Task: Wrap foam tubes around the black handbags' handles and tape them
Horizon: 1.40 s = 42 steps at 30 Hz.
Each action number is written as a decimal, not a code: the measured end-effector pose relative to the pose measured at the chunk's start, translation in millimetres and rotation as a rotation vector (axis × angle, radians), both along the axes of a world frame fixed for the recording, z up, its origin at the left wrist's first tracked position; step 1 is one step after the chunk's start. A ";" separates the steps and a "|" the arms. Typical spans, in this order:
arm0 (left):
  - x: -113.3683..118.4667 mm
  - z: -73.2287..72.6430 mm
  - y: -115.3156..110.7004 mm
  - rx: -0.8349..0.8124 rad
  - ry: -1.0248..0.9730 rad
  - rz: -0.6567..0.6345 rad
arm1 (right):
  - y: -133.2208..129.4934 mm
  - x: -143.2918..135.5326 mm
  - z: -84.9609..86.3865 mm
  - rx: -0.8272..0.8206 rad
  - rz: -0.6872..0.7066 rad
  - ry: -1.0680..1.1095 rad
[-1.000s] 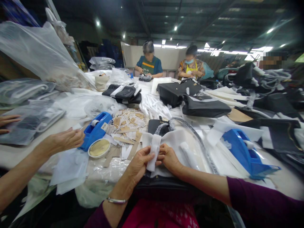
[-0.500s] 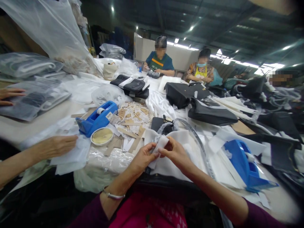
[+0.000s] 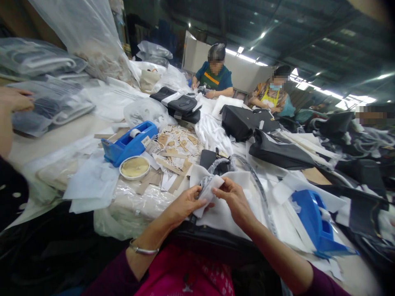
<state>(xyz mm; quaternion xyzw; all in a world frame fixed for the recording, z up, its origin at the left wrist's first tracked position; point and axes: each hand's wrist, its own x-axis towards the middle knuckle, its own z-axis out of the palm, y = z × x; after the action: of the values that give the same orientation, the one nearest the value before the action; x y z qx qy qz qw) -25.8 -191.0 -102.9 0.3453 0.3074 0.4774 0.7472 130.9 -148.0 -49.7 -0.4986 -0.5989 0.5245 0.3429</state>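
Observation:
A strip of white foam sheet (image 3: 206, 198) is pinched between my two hands above a dark bag in front of me. My left hand (image 3: 187, 202) grips its left side, thumb on top. At its upper right end, the fingers of my right hand (image 3: 233, 200) close on the edge. Beside the strip lies a bag handle wrapped in clear plastic (image 3: 206, 181), partly hidden by the foam. White foam sheet (image 3: 243, 213) covers the bag below. A long plastic-wrapped strap (image 3: 260, 187) curves past my right hand, and a small black pouch (image 3: 210, 158) sits just beyond.
Blue tape dispensers stand left (image 3: 129, 142) and right (image 3: 321, 222). A round tin of yellowish paste (image 3: 135, 167) neighbours a heap of tags (image 3: 179, 144). Black bags (image 3: 243, 123) lie farther back. A co-worker's hand (image 3: 17, 98) is at far left; two people work across the table.
The foam strip has turned slightly and its upper right end shows more. The co-worker's hand at left has left the thin white sheets. My view has shifted a little.

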 end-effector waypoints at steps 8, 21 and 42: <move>5.0 2.8 -0.4 -0.083 0.108 0.050 | 13.4 -0.5 -4.7 0.070 0.014 -0.221; 7.5 -5.6 1.8 -0.013 0.134 0.111 | 64.7 -125.7 -4.9 0.688 0.892 -0.764; 9.2 -25.3 5.5 -0.022 0.117 0.088 | 102.7 -177.8 -30.9 0.395 0.524 -0.945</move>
<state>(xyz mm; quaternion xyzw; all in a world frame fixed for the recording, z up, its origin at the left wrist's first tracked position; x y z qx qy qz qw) -16.7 -185.5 -128.2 0.3503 0.3705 0.4854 0.7102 -46.9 -45.3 -80.6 -0.4401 -0.8774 0.1903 -0.0167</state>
